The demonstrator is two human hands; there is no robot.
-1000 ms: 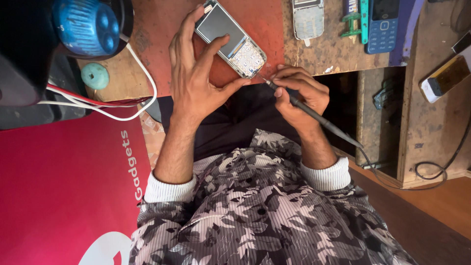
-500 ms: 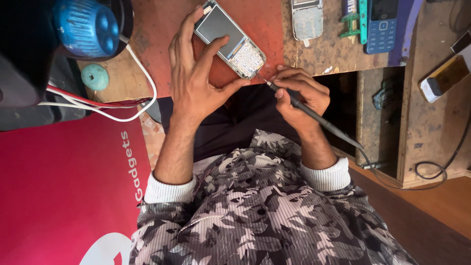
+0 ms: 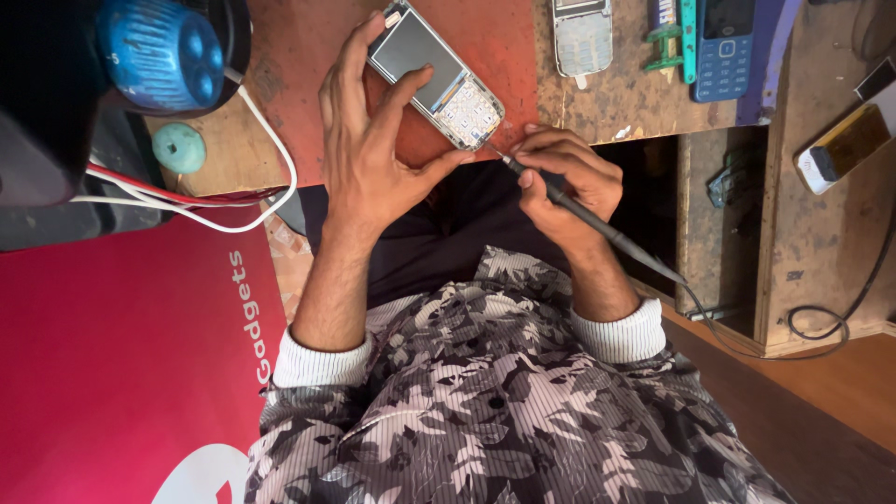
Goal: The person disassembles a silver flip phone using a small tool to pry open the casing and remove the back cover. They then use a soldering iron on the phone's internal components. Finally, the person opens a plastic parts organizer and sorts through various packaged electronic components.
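A person in a leaf-patterned shirt [image 3: 504,411] works at a repair bench, both hands set on an opened phone [image 3: 437,75] at the near edge of a red mat [image 3: 485,28]. The left hand [image 3: 373,159] has its fingers spread, thumb and fingertips pinching the handset by its sides and pinning it to the mat. The right hand [image 3: 569,182] is curled shut around a slim, corded soldering iron [image 3: 588,217], held like a pen, its tip touching the bottom corner of the phone's bare keypad board.

Set against the views of a second and half a second ago, almost nothing has shifted: both hands, the phone and the tip keep the same places. That suggests steady, pinpoint work at one spot on the board rather than any move to another part.

Beyond the right hand lie a second stripped handset [image 3: 582,35] and a blue keypad phone [image 3: 723,47]; farther to that side, another phone [image 3: 845,145] rests on a wooden shelf. Past the left hand sit a small teal knob [image 3: 178,147], white and red wires [image 3: 233,201] and a blue lamp head [image 3: 161,51].
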